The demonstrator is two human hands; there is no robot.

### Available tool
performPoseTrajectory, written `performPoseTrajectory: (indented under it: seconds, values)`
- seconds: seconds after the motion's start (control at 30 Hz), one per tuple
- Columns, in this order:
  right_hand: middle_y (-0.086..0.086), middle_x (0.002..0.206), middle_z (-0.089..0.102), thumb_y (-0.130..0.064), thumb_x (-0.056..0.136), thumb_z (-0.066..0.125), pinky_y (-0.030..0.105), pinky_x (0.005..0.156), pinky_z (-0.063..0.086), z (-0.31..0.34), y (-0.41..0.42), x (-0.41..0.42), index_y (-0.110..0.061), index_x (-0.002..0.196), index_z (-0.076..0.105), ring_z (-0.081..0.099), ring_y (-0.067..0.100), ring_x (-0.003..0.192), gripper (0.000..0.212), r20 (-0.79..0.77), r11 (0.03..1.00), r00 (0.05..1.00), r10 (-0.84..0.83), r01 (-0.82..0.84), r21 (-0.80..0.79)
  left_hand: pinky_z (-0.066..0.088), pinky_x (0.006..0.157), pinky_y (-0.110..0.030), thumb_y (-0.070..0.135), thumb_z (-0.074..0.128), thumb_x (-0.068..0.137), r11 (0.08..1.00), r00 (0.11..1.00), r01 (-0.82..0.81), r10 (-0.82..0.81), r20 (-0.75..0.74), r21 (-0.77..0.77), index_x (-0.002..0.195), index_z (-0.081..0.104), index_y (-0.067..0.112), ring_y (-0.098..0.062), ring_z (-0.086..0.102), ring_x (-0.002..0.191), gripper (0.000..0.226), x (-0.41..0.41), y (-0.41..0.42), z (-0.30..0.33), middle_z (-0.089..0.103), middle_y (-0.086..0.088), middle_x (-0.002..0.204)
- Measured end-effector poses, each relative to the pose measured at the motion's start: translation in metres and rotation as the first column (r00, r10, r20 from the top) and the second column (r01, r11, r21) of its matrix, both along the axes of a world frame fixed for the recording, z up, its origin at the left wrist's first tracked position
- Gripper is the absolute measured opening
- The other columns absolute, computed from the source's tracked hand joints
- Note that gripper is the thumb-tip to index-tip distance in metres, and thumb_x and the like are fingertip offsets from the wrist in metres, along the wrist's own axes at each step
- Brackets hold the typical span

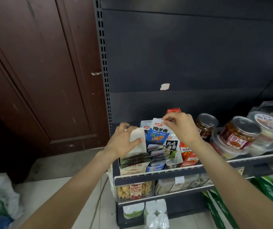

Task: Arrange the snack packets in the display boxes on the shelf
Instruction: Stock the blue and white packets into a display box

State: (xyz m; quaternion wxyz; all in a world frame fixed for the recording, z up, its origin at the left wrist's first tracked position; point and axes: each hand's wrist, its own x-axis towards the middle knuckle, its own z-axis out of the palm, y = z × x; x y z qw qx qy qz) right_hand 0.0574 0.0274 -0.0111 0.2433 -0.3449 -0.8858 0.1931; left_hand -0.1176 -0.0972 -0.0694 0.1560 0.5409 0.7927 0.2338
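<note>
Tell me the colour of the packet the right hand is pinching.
Blue and white packet, with orange food pictured; head view. Right hand pinches its top.

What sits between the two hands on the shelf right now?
In the head view, a blue snack packet stands upright between the left hand and the right hand, which pinches its top edge.
</note>
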Motion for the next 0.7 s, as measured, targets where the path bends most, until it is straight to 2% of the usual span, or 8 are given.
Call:
performPoseTrajectory:
  seconds: [0.13, 0.2, 0.27, 0.37, 0.47, 0.57, 0.63, 0.7]
  values:
    - [-0.004, 0.089, 0.07, -0.019, 0.088, 0.064, 0.023, 0.075, 0.052, 0.015, -0.007, 0.005, -0.014, 0.093, 0.071, 0.062, 0.006, 0.08, 0.011, -0.092, 0.997, 0.996, -0.014, 0.021, 0.08, 0.036, 0.077, -0.024, 0.039, 0.044, 0.097, 0.985, 0.977, -0.104, 0.075, 0.2, 0.14, 0.12, 0.059, 0.017, -0.016, 0.054, 0.09, 0.034, 0.009, 0.011, 0.012, 0.055, -0.007, 0.102]
    - [-0.006, 0.086, 0.068, -0.017, 0.087, 0.064, 0.014, 0.073, 0.049, 0.02, -0.009, 0.009, -0.014, 0.092, 0.071, 0.061, 0.002, 0.078, 0.009, -0.188, 0.996, 0.982, -0.028, 0.043, 0.077, 0.038, 0.068, -0.026, 0.041, 0.04, 0.098, 0.984, 0.92, -0.148, 0.102, 0.38, 0.095, 0.115, 0.059, 0.014, -0.013, 0.053, 0.073, 0.037, 0.012, 0.017, 0.018, 0.06, -0.004, 0.088]
    - [-0.013, 0.08, 0.065, -0.014, 0.087, 0.064, 0.007, 0.07, 0.046, 0.024, -0.011, 0.013, -0.015, 0.088, 0.071, 0.061, -0.002, 0.076, 0.007, -0.289, 0.999, 0.956, -0.04, 0.048, 0.02, 0.043, 0.063, -0.023, 0.043, 0.037, 0.099, 0.986, 0.808, -0.164, 0.135, 0.574, -0.001, 0.115, 0.059, 0.012, -0.012, 0.054, 0.064, 0.042, 0.015, 0.022, 0.022, 0.059, -0.002, 0.079]
    - [-0.017, 0.079, 0.065, -0.014, 0.086, 0.065, 0.016, 0.074, 0.051, 0.026, -0.013, 0.016, -0.018, 0.084, 0.07, 0.063, 0.001, 0.081, 0.007, -0.381, 0.998, 0.924, -0.037, 0.016, -0.058, 0.047, 0.068, -0.021, 0.039, 0.04, 0.099, 0.982, 0.633, -0.183, 0.149, 0.76, -0.04, 0.113, 0.058, 0.007, -0.013, 0.061, 0.067, 0.04, 0.017, 0.027, 0.024, 0.064, -0.006, 0.083]
    - [-0.016, 0.085, 0.064, -0.014, 0.084, 0.067, 0.028, 0.082, 0.049, 0.024, -0.01, 0.018, -0.019, 0.085, 0.073, 0.059, 0.007, 0.089, 0.008, -0.413, 0.998, 0.91, -0.035, 0.014, -0.053, 0.049, 0.075, -0.018, 0.027, 0.049, 0.097, 0.962, 0.56, -0.268, 0.118, 0.82, 0.045, 0.109, 0.063, 0.0, -0.011, 0.065, 0.077, 0.033, 0.014, 0.03, 0.023, 0.068, -0.009, 0.089]
    - [-0.012, 0.092, 0.055, -0.019, 0.082, 0.07, 0.015, 0.079, 0.041, 0.017, -0.003, 0.023, -0.022, 0.088, 0.074, 0.05, 0.003, 0.087, 0.008, -0.328, 0.993, 0.937, -0.119, 0.117, -0.024, 0.049, 0.079, -0.016, 0.014, 0.057, 0.093, 0.923, 0.534, -0.367, 0.105, 0.839, 0.118, 0.105, 0.067, 0.002, -0.011, 0.065, 0.082, 0.02, 0.007, 0.029, 0.022, 0.069, -0.008, 0.092]
    - [-0.006, 0.093, 0.059, -0.021, 0.084, 0.068, 0.006, 0.069, 0.041, 0.009, 0.001, 0.026, -0.021, 0.092, 0.074, 0.054, 0.0, 0.074, 0.01, -0.251, 0.987, 0.955, -0.158, 0.159, -0.016, 0.051, 0.079, -0.016, 0.005, 0.061, 0.088, 0.895, 0.493, -0.413, 0.061, 0.868, 0.172, 0.104, 0.068, 0.004, -0.015, 0.066, 0.084, 0.017, 0.004, 0.027, 0.023, 0.069, -0.005, 0.088]
    - [-0.002, 0.088, 0.068, -0.016, 0.088, 0.063, 0.006, 0.064, 0.047, 0.0, 0.003, 0.026, -0.019, 0.093, 0.072, 0.064, 0.001, 0.066, 0.011, -0.241, 0.987, 0.961, -0.137, 0.11, -0.121, 0.053, 0.078, -0.016, -0.001, 0.063, 0.086, 0.869, 0.465, -0.448, 0.026, 0.885, 0.21, 0.108, 0.066, 0.004, -0.016, 0.066, 0.084, 0.024, 0.001, 0.026, 0.024, 0.069, -0.005, 0.091]
